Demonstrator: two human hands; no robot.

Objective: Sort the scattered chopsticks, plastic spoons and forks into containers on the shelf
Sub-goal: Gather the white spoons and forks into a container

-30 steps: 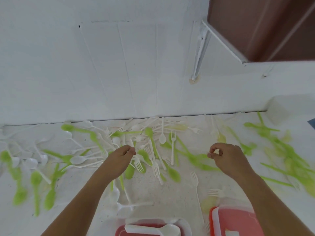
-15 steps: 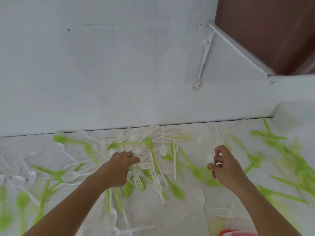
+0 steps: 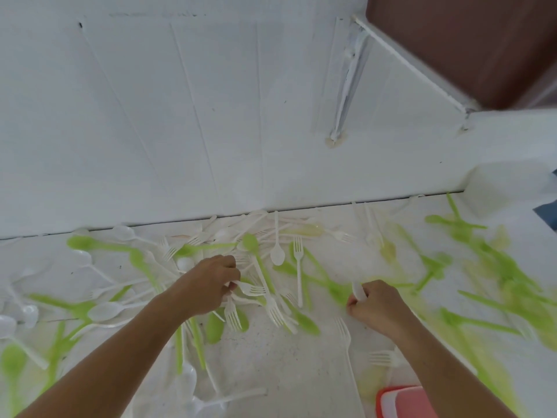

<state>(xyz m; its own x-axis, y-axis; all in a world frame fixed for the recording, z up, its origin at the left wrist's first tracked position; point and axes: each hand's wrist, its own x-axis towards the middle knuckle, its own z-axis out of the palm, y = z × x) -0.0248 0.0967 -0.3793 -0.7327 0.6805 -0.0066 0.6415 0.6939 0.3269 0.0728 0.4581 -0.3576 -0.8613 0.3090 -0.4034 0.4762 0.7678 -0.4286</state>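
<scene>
White and green plastic spoons and forks lie scattered over a white speckled surface against a white wall. My left hand [image 3: 208, 286] is down in the middle pile and pinches a white fork [image 3: 251, 288] by its handle, tines pointing right. My right hand [image 3: 378, 307] is curled around a white utensil [image 3: 358, 291] whose end sticks up past my thumb; its type is hidden. A white spoon [image 3: 277, 254] and another white fork [image 3: 298, 267] lie just behind the hands. No chopsticks are visible.
A red container [image 3: 404, 401] with a white rim shows at the bottom right edge. A brown shelf underside [image 3: 467, 43] on a white bracket [image 3: 346, 86] hangs at the upper right. Green spoons [image 3: 482, 267] crowd the right side, blurred. A white box corner [image 3: 506, 182] stands at far right.
Both hands dropped lower onto the pile. The left hand took hold of a white fork. The right hand closed around a white utensil. The view shifted down slightly, and the red container shows again.
</scene>
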